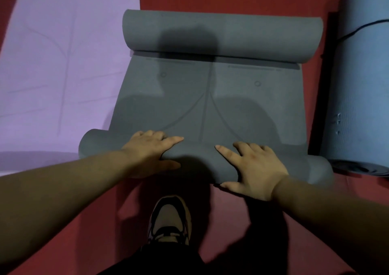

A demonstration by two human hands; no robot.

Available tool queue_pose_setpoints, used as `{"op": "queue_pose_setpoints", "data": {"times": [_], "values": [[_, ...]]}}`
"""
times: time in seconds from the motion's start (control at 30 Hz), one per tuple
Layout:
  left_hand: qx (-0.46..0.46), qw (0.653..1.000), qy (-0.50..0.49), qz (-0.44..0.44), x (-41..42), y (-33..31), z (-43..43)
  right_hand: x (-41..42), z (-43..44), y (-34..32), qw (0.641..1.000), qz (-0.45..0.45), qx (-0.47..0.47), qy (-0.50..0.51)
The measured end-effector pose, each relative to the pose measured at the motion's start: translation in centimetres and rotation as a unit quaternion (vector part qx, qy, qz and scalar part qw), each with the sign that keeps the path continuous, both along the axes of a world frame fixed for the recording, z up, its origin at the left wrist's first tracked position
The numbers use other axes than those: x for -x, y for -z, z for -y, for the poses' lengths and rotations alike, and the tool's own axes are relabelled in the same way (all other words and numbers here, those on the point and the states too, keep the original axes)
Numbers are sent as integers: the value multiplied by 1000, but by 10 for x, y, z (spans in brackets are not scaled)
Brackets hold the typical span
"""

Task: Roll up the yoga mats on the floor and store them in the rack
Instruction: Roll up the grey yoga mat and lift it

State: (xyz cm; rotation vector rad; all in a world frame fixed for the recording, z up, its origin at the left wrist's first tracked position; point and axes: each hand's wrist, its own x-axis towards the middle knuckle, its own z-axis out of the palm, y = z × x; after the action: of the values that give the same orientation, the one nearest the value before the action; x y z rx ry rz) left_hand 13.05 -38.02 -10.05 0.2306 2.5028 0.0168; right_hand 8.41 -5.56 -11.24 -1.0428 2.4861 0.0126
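Note:
A grey yoga mat (210,98) lies on the red floor in front of me. Its far end is curled into a thick roll (223,35), and its near end forms a second roll (197,163) under my hands. My left hand (151,150) presses on the near roll left of centre, with its fingers spread over the top and the thumb on the near side. My right hand (250,167) presses on the same roll right of centre, fingers straight and spread. A flat stretch of mat with printed lines lies between the two rolls.
A purple mat (63,64) lies flat on the left, beside the grey one. A rolled blue mat (362,85) with a dark strap lies along the right. My shoe (170,218) stands on the red floor (94,222) just behind the near roll.

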Motion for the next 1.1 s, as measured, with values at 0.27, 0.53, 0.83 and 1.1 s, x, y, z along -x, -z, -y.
{"op": "queue_pose_setpoints", "data": {"times": [0.27, 0.53, 0.83, 1.1], "values": [[27, 991, 8, -134, -31, 9, -8, 30, 4, 0, 998, 62, 8, 10], [31, 995, -3, -96, -15, 5, -8, 34, 4, -4, 999, 51, 3, 8], [34, 997, -2, -63, 2, -1, -5, 11, -1, 6, 996, -80, 11, -24], [51, 992, -24, -110, -12, 5, -9, 51, 5, -5, 1000, 18, 3, -10]]}}
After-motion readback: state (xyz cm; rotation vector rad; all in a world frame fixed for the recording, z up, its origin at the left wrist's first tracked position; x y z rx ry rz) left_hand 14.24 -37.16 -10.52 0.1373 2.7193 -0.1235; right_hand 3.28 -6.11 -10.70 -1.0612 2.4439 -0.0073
